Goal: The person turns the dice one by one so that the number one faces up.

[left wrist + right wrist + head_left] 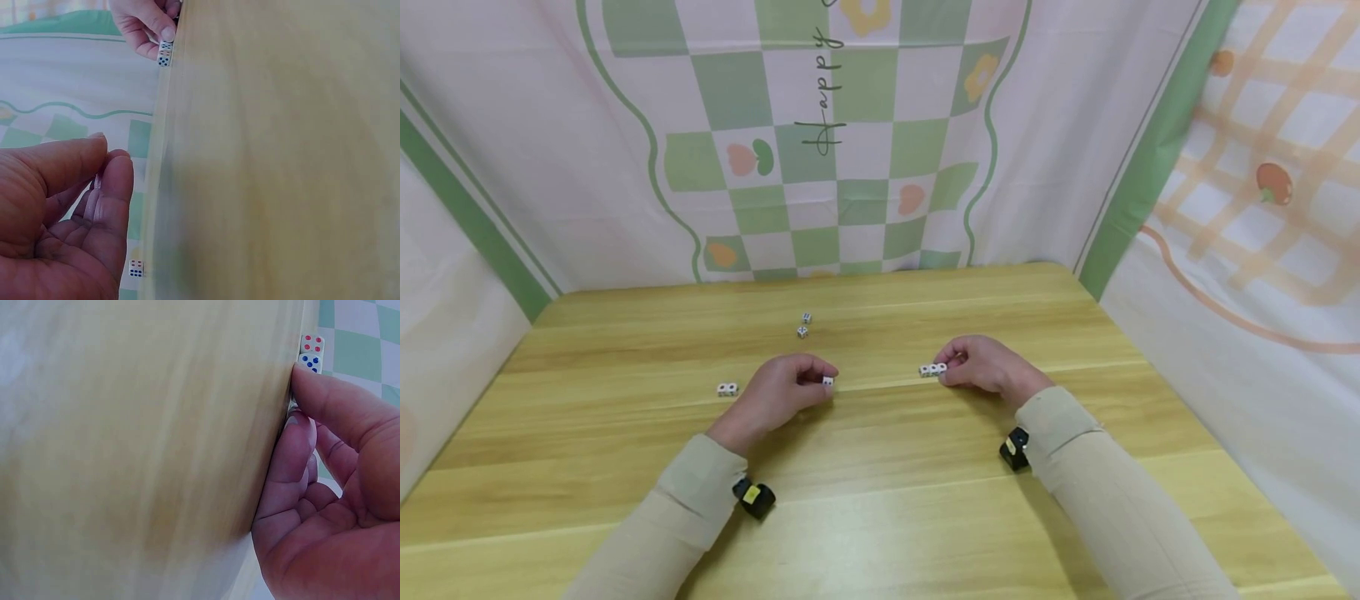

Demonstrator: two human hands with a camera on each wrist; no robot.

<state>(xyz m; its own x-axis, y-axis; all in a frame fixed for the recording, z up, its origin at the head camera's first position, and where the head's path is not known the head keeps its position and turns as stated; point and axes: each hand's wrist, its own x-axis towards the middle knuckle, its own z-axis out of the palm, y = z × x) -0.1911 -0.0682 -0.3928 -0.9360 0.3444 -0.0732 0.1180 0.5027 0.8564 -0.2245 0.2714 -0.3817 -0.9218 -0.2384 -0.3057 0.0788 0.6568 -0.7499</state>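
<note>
My left hand [781, 390] pinches a small white die [827, 381] between thumb and fingertips, near the middle of the table. In the left wrist view the fingers hide that die. To the right, my right hand [988, 367] pinches the near end of a short row of white dice [932, 369] that stand side by side in a line. The right wrist view shows two of them, one die with red pips [312, 344] and one with blue pips [309, 361], just beyond the thumb. Between the two hands is a gap of bare wood.
Two dice [727, 389] sit side by side left of my left hand. Farther back are two more, a die [807, 317] and another die [802, 332] close together. The wooden table [880, 517] ends at a patterned curtain [805, 200] behind.
</note>
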